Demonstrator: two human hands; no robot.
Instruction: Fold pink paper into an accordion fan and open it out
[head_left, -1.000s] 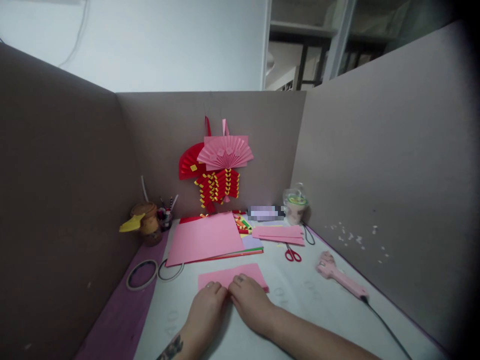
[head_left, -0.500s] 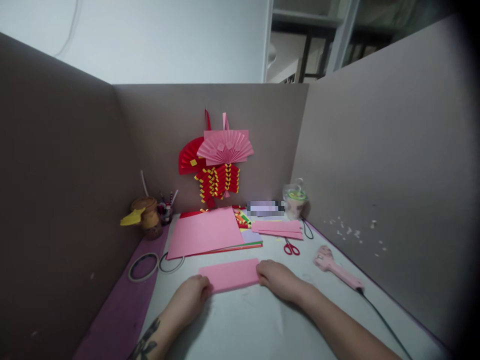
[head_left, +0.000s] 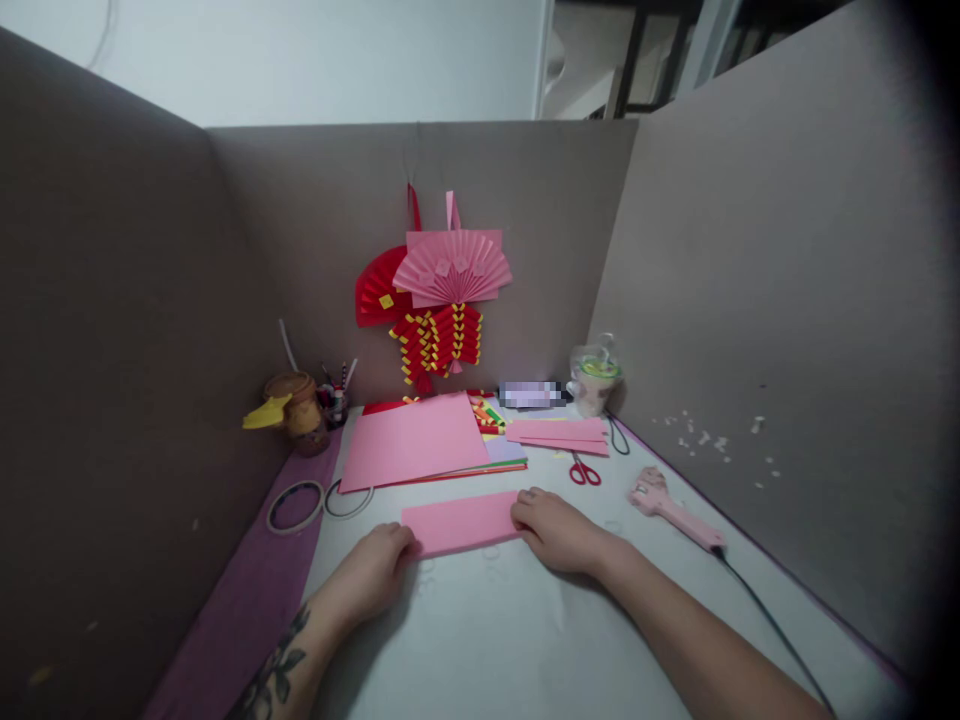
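Note:
A folded pink paper strip point(head_left: 461, 524) lies on the white tabletop, close in front of me. My left hand point(head_left: 381, 565) pinches its left end, fingers curled over the near corner. At the right end my right hand point(head_left: 551, 528) grips the strip the same way. Beyond it rests a large pink paper sheet point(head_left: 416, 440) on a stack of coloured sheets. Cut pink paper strips point(head_left: 559, 434) lie behind my right hand, with red-handled scissors point(head_left: 583, 472) just in front of them.
Two tape rolls point(head_left: 295, 507) sit at the left. A pink glue gun point(head_left: 675, 512) with a cable lies right. Red and pink fan decorations point(head_left: 454, 268) hang on the grey back panel. A brown cup point(head_left: 300, 415), a pen holder point(head_left: 335, 403) and a lidded drink cup point(head_left: 596, 383) stand behind.
The view has tilted slightly down, so everything on the table sits higher in the picture. Both hands keep their hold on the pink strip, which looks much the same.

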